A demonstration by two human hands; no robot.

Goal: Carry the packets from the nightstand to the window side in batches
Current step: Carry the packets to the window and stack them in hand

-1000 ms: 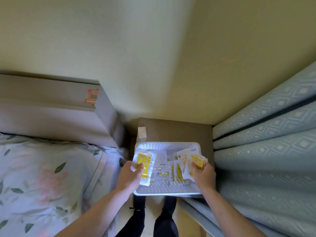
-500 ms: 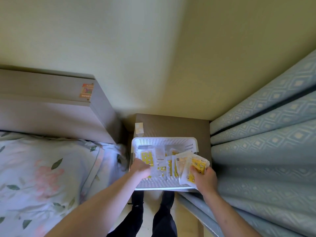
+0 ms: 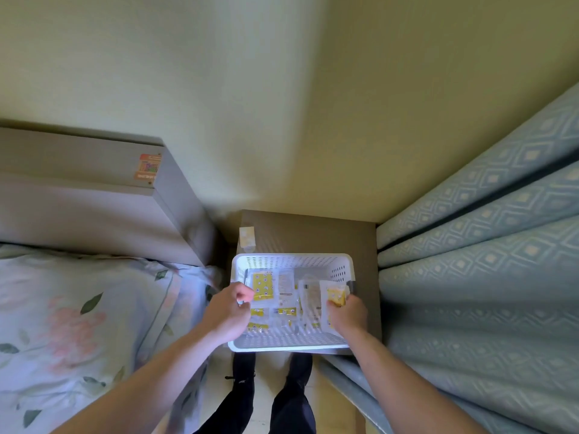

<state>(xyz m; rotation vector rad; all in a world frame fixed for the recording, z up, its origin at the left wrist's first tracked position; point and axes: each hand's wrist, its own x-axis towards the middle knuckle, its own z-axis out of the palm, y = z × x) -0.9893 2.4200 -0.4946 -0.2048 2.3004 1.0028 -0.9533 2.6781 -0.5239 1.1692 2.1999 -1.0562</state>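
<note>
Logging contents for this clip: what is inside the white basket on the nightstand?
The white basket holds loose yellow-and-clear packets. The right hand grips a bunch of them; the left hand reaches in. Whatever lies beneath the hands and top packets is covered.

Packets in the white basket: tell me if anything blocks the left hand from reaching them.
Nothing visible does. The left hand is already inside the open-topped white basket, at the edge of a yellow packet, with no lid or cover above. The right hand holds its own bunch of packets at the far side, clear of the left.
</note>
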